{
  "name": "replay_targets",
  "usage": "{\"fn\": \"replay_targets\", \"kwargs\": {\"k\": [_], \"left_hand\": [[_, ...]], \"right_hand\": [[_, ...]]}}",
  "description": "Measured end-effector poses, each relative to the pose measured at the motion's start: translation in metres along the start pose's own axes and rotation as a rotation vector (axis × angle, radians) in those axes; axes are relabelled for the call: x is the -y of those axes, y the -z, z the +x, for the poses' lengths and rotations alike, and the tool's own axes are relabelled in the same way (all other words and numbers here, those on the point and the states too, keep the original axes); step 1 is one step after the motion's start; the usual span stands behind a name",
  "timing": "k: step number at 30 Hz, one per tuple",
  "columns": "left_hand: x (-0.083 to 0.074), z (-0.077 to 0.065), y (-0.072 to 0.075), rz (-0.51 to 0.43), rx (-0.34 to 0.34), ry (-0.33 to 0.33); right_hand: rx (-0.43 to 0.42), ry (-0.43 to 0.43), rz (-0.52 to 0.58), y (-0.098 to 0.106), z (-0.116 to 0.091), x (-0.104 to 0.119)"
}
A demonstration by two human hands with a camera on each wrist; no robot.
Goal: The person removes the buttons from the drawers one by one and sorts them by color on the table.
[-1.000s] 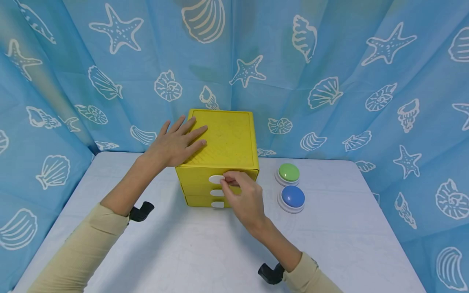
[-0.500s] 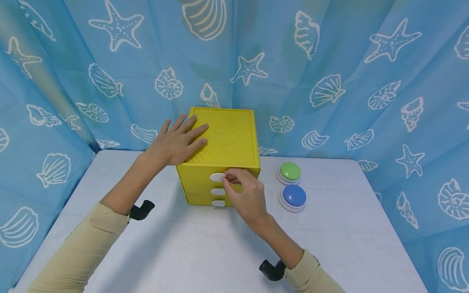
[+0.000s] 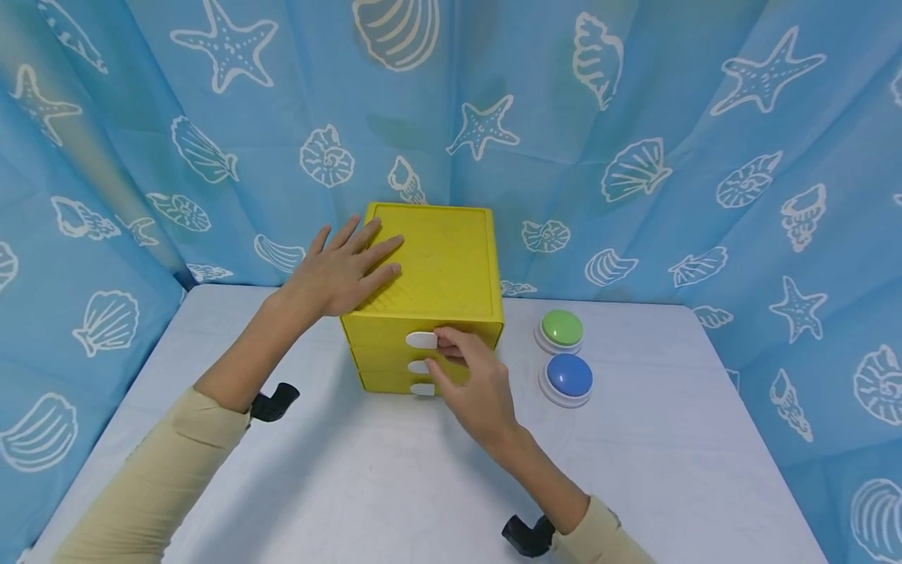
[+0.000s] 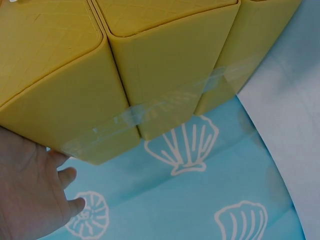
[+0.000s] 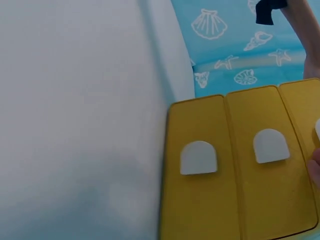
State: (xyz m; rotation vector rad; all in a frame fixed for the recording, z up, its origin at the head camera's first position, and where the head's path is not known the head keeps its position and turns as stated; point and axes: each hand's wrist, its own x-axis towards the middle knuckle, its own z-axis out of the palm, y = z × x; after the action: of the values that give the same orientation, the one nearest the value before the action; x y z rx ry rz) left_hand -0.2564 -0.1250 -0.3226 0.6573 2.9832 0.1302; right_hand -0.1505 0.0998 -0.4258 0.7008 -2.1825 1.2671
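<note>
Right thumb (image 3: pixel 441 378) has dropped, partly hiding middle handle (image 3: pixel 417 366).

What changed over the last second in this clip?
The right hand has opened its pinch: the thumb has dropped below the top handle, fingertips staying by its right end. Unchanged: left hand spread on the yellow box, drawers shut, green button and blue button in place.

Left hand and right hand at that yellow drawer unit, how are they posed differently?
The left hand has its fingers spread on top of the yellow drawer unit, while the right hand has its fingers bent at the topmost white handle. The left hand sits farther back than the right hand. Both are bare, with beige sleeves on the arms.
</note>
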Motion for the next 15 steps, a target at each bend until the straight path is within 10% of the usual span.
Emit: {"fn": "replay_targets", "kwargs": {"k": [15], "left_hand": [[0.0, 0.0, 0.001, 0.008, 0.007, -0.002]], "right_hand": [[0.107, -0.118, 0.007, -0.009, -0.028, -0.016]]}}
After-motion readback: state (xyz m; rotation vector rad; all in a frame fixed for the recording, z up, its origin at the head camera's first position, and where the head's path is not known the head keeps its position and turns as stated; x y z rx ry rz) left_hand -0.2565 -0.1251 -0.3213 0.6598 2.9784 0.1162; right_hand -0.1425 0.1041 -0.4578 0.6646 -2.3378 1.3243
